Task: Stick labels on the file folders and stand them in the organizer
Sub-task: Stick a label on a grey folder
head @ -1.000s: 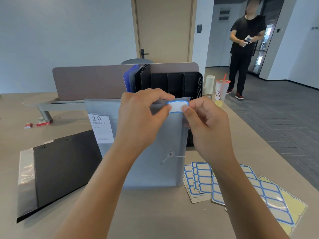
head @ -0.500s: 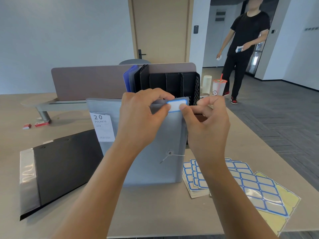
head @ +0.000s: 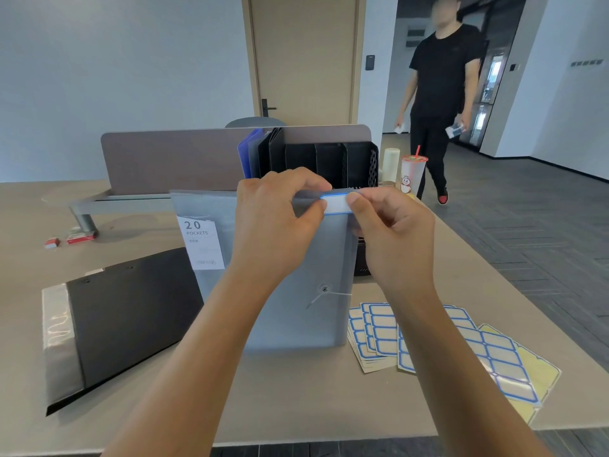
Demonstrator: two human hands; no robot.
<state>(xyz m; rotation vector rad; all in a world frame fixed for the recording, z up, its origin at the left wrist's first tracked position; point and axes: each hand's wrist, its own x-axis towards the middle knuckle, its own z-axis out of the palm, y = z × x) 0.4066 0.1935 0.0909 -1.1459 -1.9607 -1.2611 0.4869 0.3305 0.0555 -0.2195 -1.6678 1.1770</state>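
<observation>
Label (head: 336, 204) on top right corner of grey folder (head: 296, 291), upright before organizer (head: 329, 163), pinched by left hand (head: 280, 225) & right hand (head: 392, 232); w/ uneven pressing, risk of wrinkle or crooked sticking.

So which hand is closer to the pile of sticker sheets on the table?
The right hand. It is up at the grey folder top, above the sticker sheets lying right of the folder. The left hand is further left, gripping the folder's top edge.

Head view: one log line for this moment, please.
step: labelling | left hand: grips upright grey plastic string-tie folder | right hand: presses blue-bordered white label at top edge | black mesh organizer: behind
</observation>
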